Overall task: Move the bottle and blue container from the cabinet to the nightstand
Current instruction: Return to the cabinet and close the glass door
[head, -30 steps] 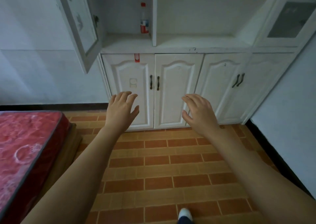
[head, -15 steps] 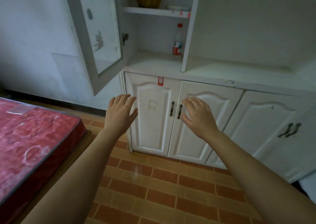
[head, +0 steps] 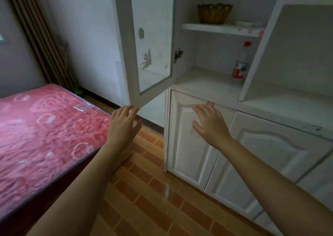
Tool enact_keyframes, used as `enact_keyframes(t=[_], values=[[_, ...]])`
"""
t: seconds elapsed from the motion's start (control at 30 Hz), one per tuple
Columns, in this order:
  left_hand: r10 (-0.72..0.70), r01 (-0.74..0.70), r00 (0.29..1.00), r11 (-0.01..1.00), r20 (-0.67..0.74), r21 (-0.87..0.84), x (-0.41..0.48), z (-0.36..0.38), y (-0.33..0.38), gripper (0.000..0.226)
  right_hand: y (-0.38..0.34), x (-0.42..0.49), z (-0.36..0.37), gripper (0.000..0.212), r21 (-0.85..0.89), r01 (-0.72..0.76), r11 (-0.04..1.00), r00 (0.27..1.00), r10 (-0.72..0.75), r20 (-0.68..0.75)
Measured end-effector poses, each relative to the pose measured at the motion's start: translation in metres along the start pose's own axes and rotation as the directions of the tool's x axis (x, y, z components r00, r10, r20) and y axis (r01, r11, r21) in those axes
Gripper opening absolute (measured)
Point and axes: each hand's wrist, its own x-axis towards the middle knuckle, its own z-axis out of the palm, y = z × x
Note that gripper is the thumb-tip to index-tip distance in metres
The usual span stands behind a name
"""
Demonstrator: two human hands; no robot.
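A clear bottle [head: 241,62] with a red cap and red label stands upright on the lower shelf of the white cabinet [head: 207,84], near its right post. The cabinet's glass door [head: 151,42] hangs open to the left. My left hand [head: 124,125] is held out empty with fingers spread, just under the door's bottom corner. My right hand [head: 210,123] is empty too, fingers apart, in front of the lower cupboard door and well below the bottle. No blue container and no nightstand are in view.
A yellow-green bowl [head: 214,13] and a small white dish [head: 244,23] sit on the upper shelf. A bed with a red mattress [head: 41,136] fills the left. Brick-patterned floor [head: 153,190] runs between bed and cupboards. A striped curtain [head: 41,37] hangs at the far left.
My view has swung left and closer to the cabinet. The bed now fills more of the left. Both hands stay raised and empty, now nearer the open door.
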Motion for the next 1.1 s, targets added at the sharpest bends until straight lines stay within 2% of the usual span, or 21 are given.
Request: enact_keyframes(t=[0.4,0.47,0.6,0.8,0.9,1.1], values=[[-0.149,0.158,0.98,0.986,-0.132,0.054,0.036,-0.028,-0.063,0.041,-0.038,0.071,0.023,0.053,0.075,0.154,0.985,0.988,-0.156,0.01],[-0.149,0.157,0.977,0.987,-0.154,0.043,0.047,-0.032,-0.069,0.041,-0.042,0.082,0.027,0.048,0.076,0.181,0.981,0.982,-0.184,0.032],[-0.107,0.115,0.977,0.993,-0.186,0.036,0.075,-0.04,-0.077,0.043,-0.052,0.104,0.029,0.049,0.062,0.222,0.973,0.972,-0.226,0.06],[-0.036,0.04,0.991,0.999,-0.125,0.031,0.112,-0.041,-0.072,0.062,-0.056,0.125,0.03,0.05,0.06,0.217,0.974,0.976,-0.218,0.018],[-0.045,0.047,0.994,0.999,-0.095,0.022,0.126,-0.036,-0.066,0.07,-0.051,0.126,0.03,0.05,0.065,0.224,0.972,0.974,-0.226,0.017],[-0.131,0.131,0.987,0.991,-0.088,-0.003,0.138,-0.024,-0.063,0.067,-0.025,0.122,0.026,0.048,0.067,0.223,0.973,0.974,-0.225,0.024]])
